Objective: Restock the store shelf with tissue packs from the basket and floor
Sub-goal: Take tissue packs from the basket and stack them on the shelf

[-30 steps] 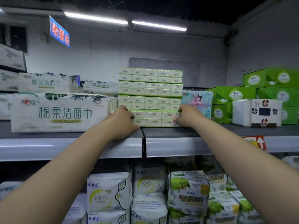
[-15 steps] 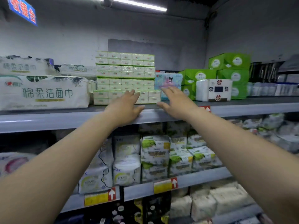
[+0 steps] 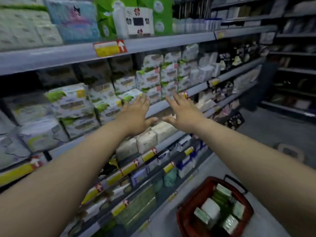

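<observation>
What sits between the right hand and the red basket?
Head view: below the right hand come lower shelf edges with yellow price tags, blue-and-white packs, then floor before the red basket.

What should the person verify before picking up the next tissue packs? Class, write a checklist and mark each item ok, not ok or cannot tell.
1. Left hand free: ok, open, holding nothing.
2. Right hand free: ok, open, holding nothing.
3. Basket stocked: ok, tissue packs lie inside.
4. Basket reachable: probably ok, it stands on the floor close below the hands.
5. Loose packs on the floor: cannot tell, none shows in view.
6. Room on the top shelf: cannot tell, blurred and cut off.
</observation>
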